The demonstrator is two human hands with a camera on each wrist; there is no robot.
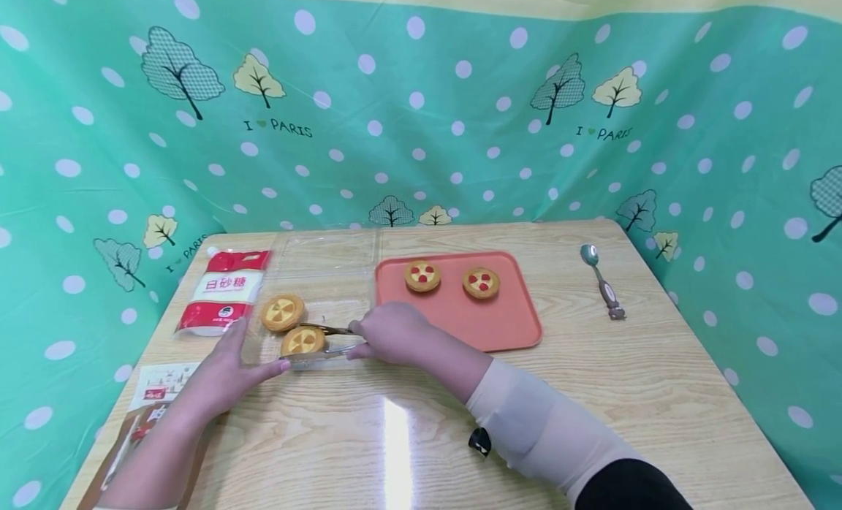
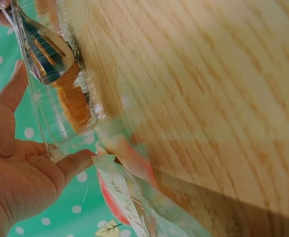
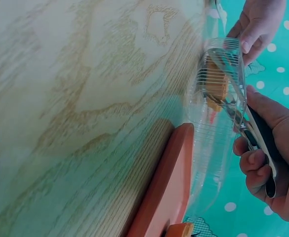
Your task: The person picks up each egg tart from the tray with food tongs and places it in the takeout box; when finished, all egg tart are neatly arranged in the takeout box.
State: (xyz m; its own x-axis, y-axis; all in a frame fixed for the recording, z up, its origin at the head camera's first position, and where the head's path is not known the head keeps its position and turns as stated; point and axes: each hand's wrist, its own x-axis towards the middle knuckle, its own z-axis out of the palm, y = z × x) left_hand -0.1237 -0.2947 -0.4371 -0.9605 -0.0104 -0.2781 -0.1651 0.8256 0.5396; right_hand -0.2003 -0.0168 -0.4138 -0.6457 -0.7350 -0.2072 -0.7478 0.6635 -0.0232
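Wood table [image 1: 658, 364]: left hand [image 1: 225, 375] spread at box [image 1: 345, 298], right hand [image 1: 392, 332] gripping tongs [image 1: 332, 330] astride near tart [image 1: 304, 341]; likely grasp step, next move needing gentle squeeze.

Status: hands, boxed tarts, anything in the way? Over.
Right hand gripping tongs. Left hand against clear box. Nearer tart inside box, between tongs' arms. Second tart close, may crowd.

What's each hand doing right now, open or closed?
Left hand: open, fingers spread, touching the clear container.
Right hand: closed, holding the tongs.
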